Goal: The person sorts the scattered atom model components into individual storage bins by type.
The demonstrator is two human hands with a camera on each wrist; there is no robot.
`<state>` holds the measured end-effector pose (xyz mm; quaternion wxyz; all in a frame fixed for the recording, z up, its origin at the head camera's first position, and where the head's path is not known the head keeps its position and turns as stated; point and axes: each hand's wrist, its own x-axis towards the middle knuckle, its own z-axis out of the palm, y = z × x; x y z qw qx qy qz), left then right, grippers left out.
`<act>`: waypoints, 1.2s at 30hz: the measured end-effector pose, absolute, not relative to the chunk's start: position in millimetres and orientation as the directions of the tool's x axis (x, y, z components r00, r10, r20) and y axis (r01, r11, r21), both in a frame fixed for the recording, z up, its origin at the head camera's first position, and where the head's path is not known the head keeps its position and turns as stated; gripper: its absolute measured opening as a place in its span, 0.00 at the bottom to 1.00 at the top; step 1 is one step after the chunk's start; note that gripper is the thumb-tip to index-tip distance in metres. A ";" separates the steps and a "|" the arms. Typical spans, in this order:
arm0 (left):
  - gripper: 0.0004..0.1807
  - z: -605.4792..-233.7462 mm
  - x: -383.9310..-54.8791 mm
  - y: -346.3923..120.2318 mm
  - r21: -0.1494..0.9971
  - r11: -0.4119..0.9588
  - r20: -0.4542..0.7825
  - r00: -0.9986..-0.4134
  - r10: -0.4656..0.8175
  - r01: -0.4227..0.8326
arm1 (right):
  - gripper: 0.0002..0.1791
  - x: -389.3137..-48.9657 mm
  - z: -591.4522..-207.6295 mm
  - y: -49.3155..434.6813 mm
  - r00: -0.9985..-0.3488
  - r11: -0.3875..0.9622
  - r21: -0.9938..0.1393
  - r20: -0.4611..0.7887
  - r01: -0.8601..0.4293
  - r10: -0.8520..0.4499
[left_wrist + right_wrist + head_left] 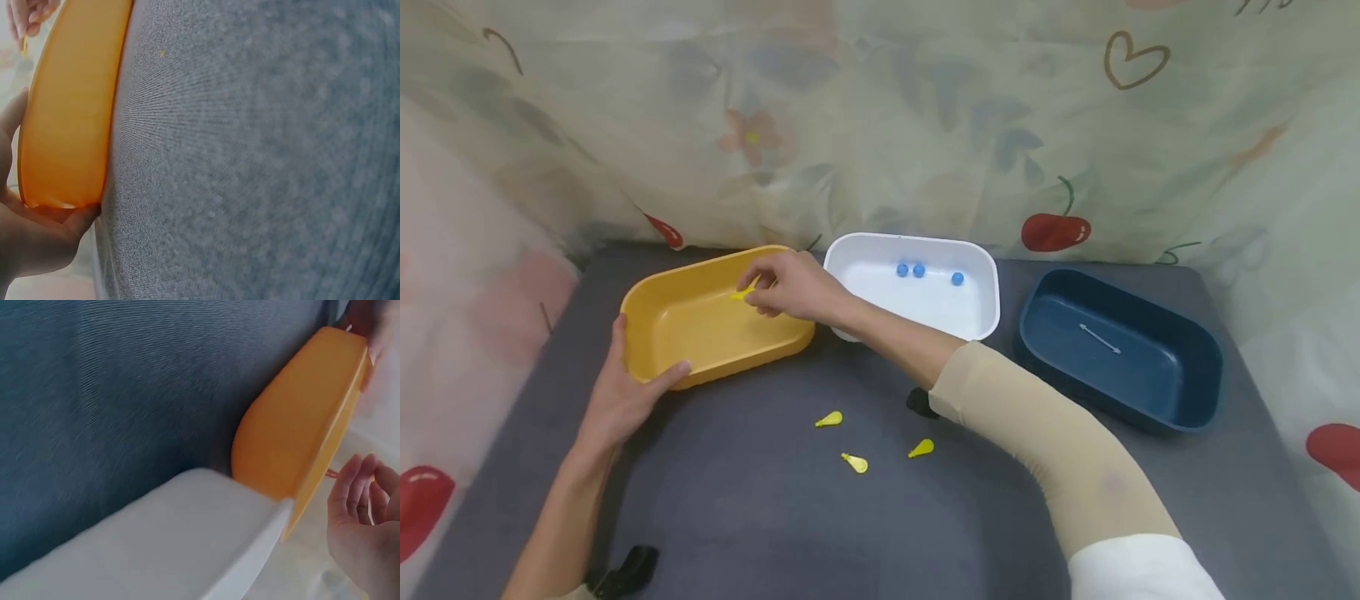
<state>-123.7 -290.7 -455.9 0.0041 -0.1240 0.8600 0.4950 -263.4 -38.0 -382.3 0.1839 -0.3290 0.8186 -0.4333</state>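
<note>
Over the yellow bin (pixel 696 337), my right hand (pixel 801 287) pinches a small yellow drop-shaped piece (pixel 742 295) between thumb and fingers. The right wrist view shows this hand (pixel 365 506) beyond the bin's rim. My left hand (pixel 625 396) grips the bin's near left corner, thumb along the front rim and fingers round the left side. From the left wrist, the fingers (pixel 81 219) press against the end wall. Three similar yellow pieces lie on the grey cloth in front: one (pixel 830 418) at left, one (pixel 855 462) nearest me, one (pixel 921 448) at right.
A white bin (pixel 917 312) with three blue balls (pixel 919 270) stands right of the yellow one, close beside it. Farther right, a dark blue bin (pixel 1138 379) holds a thin pale rod (pixel 1100 339). A patterned curtain (pixel 880 125) hangs behind.
</note>
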 end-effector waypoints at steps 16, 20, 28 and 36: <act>0.64 -455.3 -125.1 -295.7 0.847 0.489 -0.122 -0.972 -0.200 -0.206 | 0.10 -276.4 -404.7 -86.7 -0.736 0.393 -0.852 -0.012 -0.347 -0.677; 0.64 -454.6 -125.7 -296.0 0.841 0.505 -0.108 -0.975 -0.193 -0.194 | 0.09 -277.4 -411.6 -95.6 -0.756 0.417 -0.844 -0.022 -0.336 -0.654; 0.64 -453.0 -125.3 -292.9 0.832 0.514 -0.126 -0.974 -0.191 -0.208 | 0.09 -282.1 -428.5 -112.6 -0.798 0.440 -0.875 -0.113 -0.202 -0.593; 0.64 -451.9 -125.0 -290.3 0.821 0.526 -0.135 -0.970 -0.201 -0.223 | 0.10 -285.7 -436.1 -120.0 -0.804 0.498 -0.853 -0.182 -0.157 -0.566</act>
